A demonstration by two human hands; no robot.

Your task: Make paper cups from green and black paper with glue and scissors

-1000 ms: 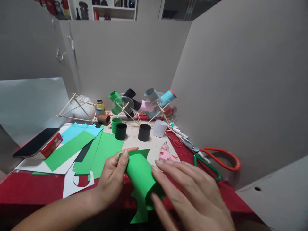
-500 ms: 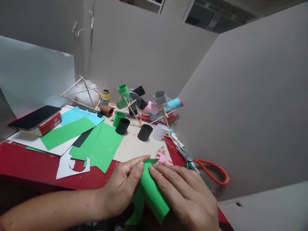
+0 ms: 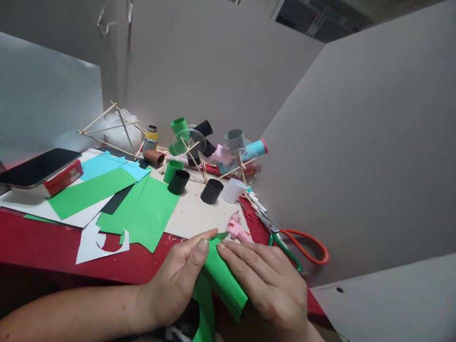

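Note:
Between my two hands is a rolled piece of green paper (image 3: 226,282), slanting down toward me with its overlapping edge facing up. My left hand (image 3: 178,278) grips the roll's far end, thumb on top. Fingers of my right hand (image 3: 267,280) lie together along the roll's right side, pressing on it. Below, a cut green paper scrap (image 3: 204,308) hangs near my lap. Just beyond my fingertips lies a pink glue gun (image 3: 237,228) on a pale board (image 3: 190,216).
Short black paper tubes (image 3: 212,191) and a white one (image 3: 234,191) stand ahead, near a stick frame (image 3: 188,147). Orange-handled scissors (image 3: 306,247) lie right. Green sheets (image 3: 153,213), a cut white sheet (image 3: 87,242) and a phone (image 3: 39,166) on a red box are left.
The view has shifted slightly, so the table things appear a little up and left. Both hands keep their hold on the green roll, with little change in pose.

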